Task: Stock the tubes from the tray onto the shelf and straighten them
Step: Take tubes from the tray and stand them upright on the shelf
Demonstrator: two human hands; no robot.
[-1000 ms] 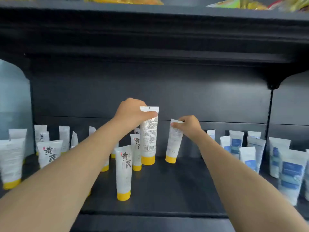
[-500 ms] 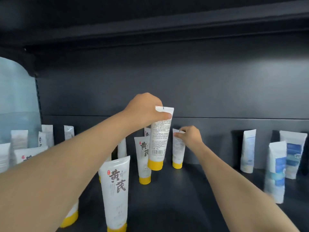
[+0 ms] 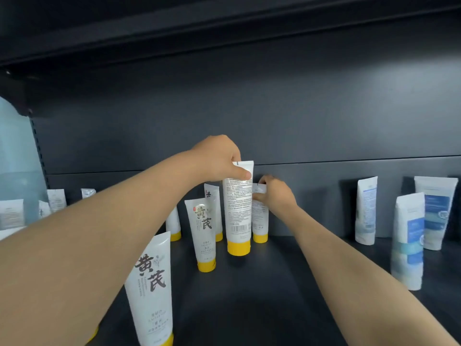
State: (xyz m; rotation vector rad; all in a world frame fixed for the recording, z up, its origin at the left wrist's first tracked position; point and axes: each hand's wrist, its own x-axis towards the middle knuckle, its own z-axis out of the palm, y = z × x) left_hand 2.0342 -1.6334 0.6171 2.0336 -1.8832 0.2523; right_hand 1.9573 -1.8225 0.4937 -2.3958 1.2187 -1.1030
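Tubes with white bodies and yellow caps stand cap-down on the dark shelf (image 3: 262, 283), and two of them are in the person's grip. The tall tube (image 3: 238, 211), its printed back and barcode facing the camera, stands upright near the middle of the shelf; the left hand (image 3: 219, 158) pinches its flat crimped top, thumb pressed across the front and fingers curled behind. Just to its right and further back, partly hidden by it, stands a shorter tube (image 3: 260, 221) close to the back panel (image 3: 274, 116); the right hand (image 3: 274, 196) closes thumb and fingers on its upper end. Left of the tall tube, a front-facing tube (image 3: 204, 233) with large dark characters leans slightly, and two more tubes peek out behind it. A nearer tube (image 3: 152, 288) with the same characters stands at the lower left, beside the left forearm. Further left, several pale tubes (image 3: 56, 199) line the back, blurred. On the right, well apart from the hands, three blue-labelled tubes (image 3: 409, 240) stand upright, two against the back panel and one in front.
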